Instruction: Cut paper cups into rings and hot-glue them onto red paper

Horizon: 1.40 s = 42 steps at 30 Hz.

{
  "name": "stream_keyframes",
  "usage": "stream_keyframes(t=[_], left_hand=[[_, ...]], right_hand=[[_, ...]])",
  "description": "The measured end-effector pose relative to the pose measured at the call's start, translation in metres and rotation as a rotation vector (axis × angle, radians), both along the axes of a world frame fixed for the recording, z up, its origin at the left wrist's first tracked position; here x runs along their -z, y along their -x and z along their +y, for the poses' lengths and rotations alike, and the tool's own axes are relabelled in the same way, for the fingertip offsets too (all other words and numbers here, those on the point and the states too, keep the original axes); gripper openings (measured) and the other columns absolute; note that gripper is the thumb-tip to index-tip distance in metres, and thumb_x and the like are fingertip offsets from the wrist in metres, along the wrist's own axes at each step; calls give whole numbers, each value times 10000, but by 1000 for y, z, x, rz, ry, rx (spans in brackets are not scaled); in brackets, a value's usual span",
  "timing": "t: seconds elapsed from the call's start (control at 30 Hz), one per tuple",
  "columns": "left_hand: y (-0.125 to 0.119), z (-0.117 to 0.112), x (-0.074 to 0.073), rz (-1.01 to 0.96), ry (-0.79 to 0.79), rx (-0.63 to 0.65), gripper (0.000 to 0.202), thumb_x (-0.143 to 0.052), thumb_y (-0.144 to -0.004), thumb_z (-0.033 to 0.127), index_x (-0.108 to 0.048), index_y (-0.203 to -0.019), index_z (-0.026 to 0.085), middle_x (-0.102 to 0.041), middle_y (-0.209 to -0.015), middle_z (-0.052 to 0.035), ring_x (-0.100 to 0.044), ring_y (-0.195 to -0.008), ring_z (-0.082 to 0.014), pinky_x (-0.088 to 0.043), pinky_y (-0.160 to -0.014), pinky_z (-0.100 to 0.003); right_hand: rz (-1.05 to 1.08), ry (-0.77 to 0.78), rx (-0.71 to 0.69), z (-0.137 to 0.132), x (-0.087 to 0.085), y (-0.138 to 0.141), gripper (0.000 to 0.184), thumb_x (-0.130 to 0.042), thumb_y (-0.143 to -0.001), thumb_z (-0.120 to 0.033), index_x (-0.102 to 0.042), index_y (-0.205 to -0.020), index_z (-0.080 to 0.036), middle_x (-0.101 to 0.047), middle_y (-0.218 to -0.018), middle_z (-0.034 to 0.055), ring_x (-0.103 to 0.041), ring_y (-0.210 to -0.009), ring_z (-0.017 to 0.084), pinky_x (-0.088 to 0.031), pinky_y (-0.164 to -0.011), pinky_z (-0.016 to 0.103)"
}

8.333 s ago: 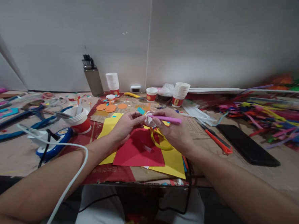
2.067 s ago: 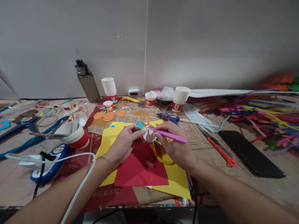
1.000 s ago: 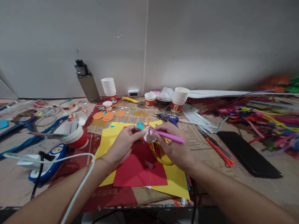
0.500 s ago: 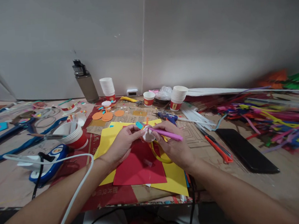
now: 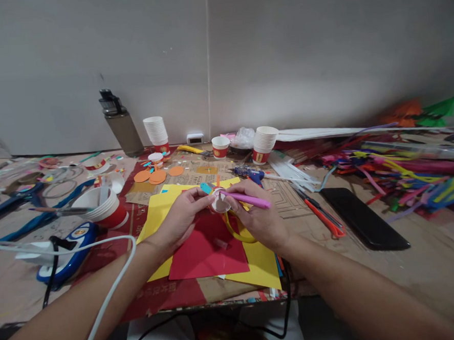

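Observation:
My left hand [image 5: 185, 213] is closed on the rim of a small white paper-cup piece [image 5: 220, 203] with teal and orange paper bits at its top. Between the fingers of my right hand [image 5: 255, 214] is a pink-purple pen [image 5: 250, 199], its tip at the cup piece. Just below that hand shows a yellow loop [image 5: 238, 233], perhaps a scissors handle. Under both hands lie a red paper sheet [image 5: 207, 258] and yellow paper sheets [image 5: 266, 270].
Orange paper circles [image 5: 146, 177], cup stacks [image 5: 265, 139] and a blue glue gun [image 5: 250, 174] lie beyond my hands. On the right are a red-handled cutter [image 5: 326, 220], a black phone [image 5: 363, 218] and pipe cleaners [image 5: 423, 178]. A white cable [image 5: 118, 279] crosses my left forearm.
The whole view has shifted, so the table things appear slightly further left. Both hands keep their hold on the cup piece and the pen, with the pen's tip still at the cup piece.

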State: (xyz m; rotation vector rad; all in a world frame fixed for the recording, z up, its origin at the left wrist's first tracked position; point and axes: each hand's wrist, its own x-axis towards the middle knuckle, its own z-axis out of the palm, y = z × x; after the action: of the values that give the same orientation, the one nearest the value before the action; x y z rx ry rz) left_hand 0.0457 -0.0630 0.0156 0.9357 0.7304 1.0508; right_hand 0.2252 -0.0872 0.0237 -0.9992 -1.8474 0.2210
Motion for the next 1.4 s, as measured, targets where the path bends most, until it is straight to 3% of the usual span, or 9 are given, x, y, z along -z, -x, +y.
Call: stream_keyframes(t=[1.03, 1.4], left_hand=[[1, 0, 0, -5, 1, 12, 221, -776, -714, 242, -598, -767, 123, -632, -737, -10, -573, -662, -82, -448, -674, -203], [0, 3, 1, -70, 79, -6, 232, -786, -698, 252, -614, -791, 126, -656, -779, -13, -612, -715, -97, -494, -700, -215]], right_hand=[[4, -10, -4, 2, 2, -1, 112, -591, -907, -307, -627, -946, -208, -685, -924, 56, -631, -884, 195, -510, -794, 367], [6, -1, -9, 1, 3, -2, 109, -594, -901, -286, -629, -981, -221, -686, -953, 47, -638, -904, 192, -511, -808, 367]])
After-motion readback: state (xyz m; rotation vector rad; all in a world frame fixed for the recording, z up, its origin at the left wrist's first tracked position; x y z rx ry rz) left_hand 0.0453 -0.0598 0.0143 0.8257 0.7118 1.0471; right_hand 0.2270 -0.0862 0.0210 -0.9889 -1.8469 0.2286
